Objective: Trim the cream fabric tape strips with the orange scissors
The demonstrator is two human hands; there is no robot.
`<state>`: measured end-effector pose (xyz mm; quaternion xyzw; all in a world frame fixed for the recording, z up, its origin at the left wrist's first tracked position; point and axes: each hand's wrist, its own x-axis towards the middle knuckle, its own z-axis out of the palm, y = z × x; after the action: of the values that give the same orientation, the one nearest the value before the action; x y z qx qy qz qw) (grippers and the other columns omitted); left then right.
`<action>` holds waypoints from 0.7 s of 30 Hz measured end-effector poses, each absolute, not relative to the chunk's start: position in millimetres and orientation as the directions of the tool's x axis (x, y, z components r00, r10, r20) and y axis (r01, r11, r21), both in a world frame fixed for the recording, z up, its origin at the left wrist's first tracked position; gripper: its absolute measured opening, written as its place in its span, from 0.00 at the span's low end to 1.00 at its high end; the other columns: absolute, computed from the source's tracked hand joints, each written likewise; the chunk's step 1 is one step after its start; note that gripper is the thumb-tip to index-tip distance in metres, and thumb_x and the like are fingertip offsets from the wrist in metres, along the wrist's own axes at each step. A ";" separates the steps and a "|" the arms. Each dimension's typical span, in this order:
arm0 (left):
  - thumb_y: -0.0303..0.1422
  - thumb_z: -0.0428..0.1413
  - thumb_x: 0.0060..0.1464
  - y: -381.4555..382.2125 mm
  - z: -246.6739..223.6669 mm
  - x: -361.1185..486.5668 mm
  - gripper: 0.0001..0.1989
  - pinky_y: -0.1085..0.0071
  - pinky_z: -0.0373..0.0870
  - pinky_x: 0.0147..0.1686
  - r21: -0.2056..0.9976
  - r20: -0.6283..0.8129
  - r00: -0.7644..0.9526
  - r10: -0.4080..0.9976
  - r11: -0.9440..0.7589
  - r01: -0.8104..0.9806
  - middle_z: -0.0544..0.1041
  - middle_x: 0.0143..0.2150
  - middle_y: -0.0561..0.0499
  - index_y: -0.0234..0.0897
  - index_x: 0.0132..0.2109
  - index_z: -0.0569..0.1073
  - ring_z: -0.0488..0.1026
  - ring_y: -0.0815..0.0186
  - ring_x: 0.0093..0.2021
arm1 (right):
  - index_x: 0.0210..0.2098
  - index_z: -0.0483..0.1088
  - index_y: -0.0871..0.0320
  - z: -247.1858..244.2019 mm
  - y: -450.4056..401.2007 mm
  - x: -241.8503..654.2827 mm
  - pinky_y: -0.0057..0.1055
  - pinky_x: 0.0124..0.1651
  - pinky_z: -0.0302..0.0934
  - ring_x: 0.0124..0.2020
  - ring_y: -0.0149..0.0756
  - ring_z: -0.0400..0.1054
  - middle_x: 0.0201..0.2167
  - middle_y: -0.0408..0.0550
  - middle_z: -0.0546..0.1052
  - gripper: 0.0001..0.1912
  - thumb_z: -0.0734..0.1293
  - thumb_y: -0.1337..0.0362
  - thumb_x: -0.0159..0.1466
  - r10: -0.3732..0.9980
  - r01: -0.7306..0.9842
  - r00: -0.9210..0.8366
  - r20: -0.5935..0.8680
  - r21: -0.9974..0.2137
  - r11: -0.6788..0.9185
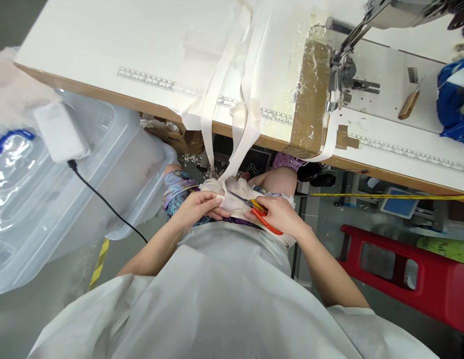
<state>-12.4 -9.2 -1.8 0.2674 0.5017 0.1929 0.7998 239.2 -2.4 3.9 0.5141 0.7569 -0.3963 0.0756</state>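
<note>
Pale thin fabric (235, 203) lies bunched over my lap. My left hand (198, 208) pinches its edge between thumb and fingers. My right hand (280, 214) is closed round scissors (267, 221) with red and yellow handles, whose blades point left over the fabric, close to my left fingertips. Long white strips (237, 134) hang from the table top down to the fabric. Whether the blades touch a strip I cannot tell.
A white table (153, 30) with printed rulers carries a sewing machine (344, 75) and a wooden-handled tool (409, 103). Clear plastic bins (101, 149) stand left, a white power bank (61, 132) with a black cable on them. A red stool (434, 284) stands right.
</note>
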 end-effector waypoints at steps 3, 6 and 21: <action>0.48 0.64 0.49 -7.1 -7.0 -15.0 0.25 0.68 0.77 0.39 0.636 -0.685 0.421 0.595 0.770 -0.052 0.82 0.36 0.40 0.31 0.43 0.74 0.81 0.59 0.37 | 0.23 0.50 0.54 -2.9 -9.4 253.7 0.29 0.27 0.43 0.22 0.31 0.53 0.19 0.41 0.61 0.28 0.59 0.38 0.62 0.761 0.815 -0.407 -0.505 -0.577 0.053; 0.45 0.63 0.52 -5.4 -12.5 -16.4 0.25 0.69 0.77 0.39 0.642 -0.675 0.427 0.602 0.764 -0.063 0.82 0.37 0.41 0.32 0.50 0.72 0.81 0.60 0.38 | 0.23 0.50 0.54 -8.5 -18.7 264.4 0.29 0.28 0.45 0.22 0.30 0.52 0.19 0.39 0.59 0.27 0.61 0.40 0.62 0.781 0.785 -0.378 -0.498 -0.620 -0.015; 0.39 0.54 0.58 47.6 -43.2 -1.2 0.23 0.55 0.62 0.57 0.774 0.075 0.192 0.979 -0.178 0.607 0.68 0.56 0.36 0.32 0.57 0.67 0.66 0.53 0.55 | 0.23 0.50 0.54 -4.5 -34.1 264.8 0.29 0.27 0.45 0.23 0.30 0.49 0.19 0.37 0.56 0.27 0.62 0.41 0.61 0.833 0.735 -0.300 -0.464 -0.669 -0.108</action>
<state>-1.2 47.6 -43.2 0.7069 0.5609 0.2992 0.3101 264.8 -34.1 -4.5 0.5892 0.6657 -0.4548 -0.0540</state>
